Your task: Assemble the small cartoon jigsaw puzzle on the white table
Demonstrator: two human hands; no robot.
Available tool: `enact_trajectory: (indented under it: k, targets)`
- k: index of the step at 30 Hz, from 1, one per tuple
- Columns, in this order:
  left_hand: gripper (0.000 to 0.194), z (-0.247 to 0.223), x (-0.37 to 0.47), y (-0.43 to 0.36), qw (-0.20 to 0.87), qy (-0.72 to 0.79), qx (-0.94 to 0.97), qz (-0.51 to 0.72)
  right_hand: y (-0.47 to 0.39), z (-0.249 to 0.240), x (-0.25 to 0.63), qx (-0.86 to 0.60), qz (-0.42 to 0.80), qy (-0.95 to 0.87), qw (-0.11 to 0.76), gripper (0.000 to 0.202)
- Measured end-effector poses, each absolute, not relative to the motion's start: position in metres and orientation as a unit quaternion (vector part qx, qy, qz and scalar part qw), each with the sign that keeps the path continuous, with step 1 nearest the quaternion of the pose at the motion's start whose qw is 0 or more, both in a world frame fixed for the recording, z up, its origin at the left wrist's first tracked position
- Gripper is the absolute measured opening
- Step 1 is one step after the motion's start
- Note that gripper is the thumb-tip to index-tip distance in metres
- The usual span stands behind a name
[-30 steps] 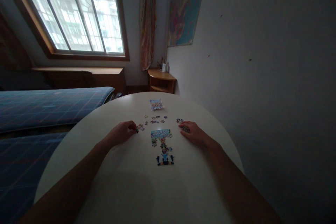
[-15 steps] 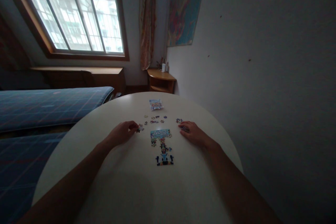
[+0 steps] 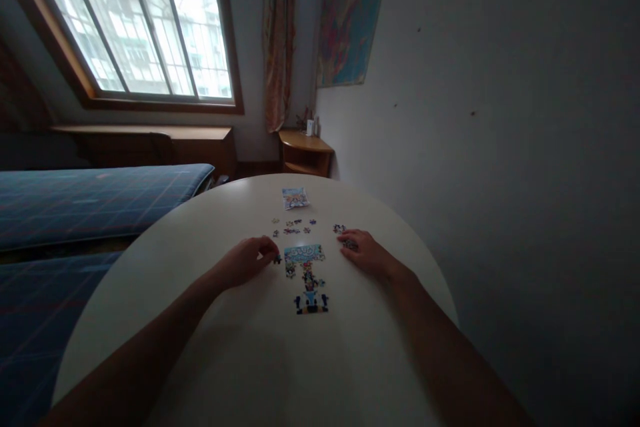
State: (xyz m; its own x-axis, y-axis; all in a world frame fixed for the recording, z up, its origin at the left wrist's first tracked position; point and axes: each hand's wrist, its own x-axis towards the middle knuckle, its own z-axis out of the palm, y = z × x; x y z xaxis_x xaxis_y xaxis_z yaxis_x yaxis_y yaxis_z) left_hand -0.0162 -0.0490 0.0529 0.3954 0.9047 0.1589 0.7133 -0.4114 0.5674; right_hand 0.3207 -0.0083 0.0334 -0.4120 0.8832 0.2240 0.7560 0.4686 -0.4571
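Observation:
My left hand [image 3: 251, 258] is closed, thumb and fingers pinching a small dark puzzle piece [image 3: 277, 259] just left of the partly joined puzzle [image 3: 305, 253]. That puzzle has a light blue top strip, a narrow middle and a dark-and-blue bottom part, with gaps at the sides. To its right, my right hand [image 3: 367, 252] rests on the table, its fingers curled around several puzzle pieces [image 3: 350, 244]; how firmly they are gripped is hard to see. More pieces [image 3: 339, 229] lie just beyond those fingertips.
Loose puzzle pieces [image 3: 291, 231] are scattered beyond the joined part. Farther back lies a printed picture packet [image 3: 295, 198]. Everything sits on a round white table [image 3: 240, 360]. A blue plaid mattress [image 3: 100, 203] is at the left, a wall [image 3: 500, 180] at the right.
My left hand has moved right and slightly nearer to me, bringing a piece beside the joined puzzle. The pieces earlier at its fingertips no longer show there. My right hand stays put.

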Motion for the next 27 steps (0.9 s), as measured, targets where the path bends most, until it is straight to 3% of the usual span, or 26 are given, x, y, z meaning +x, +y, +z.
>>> enact_trajectory:
  k: [9,16,27]
  targets:
    - [0.021,0.048,0.0,-0.057,0.206,0.488,0.814,0.237,-0.01,0.039,0.31,-0.501,0.093,-0.821,0.256,0.026]
    - [0.017,0.045,0.013,-0.061,0.217,0.481,0.807,0.265,-0.035,0.059,0.269,-0.415,0.096,-0.859,0.283,0.012]
    - [0.014,0.04,0.029,-0.068,0.26,0.465,0.784,0.319,-0.056,0.056,0.241,-0.338,0.298,-0.851,0.269,0.029]
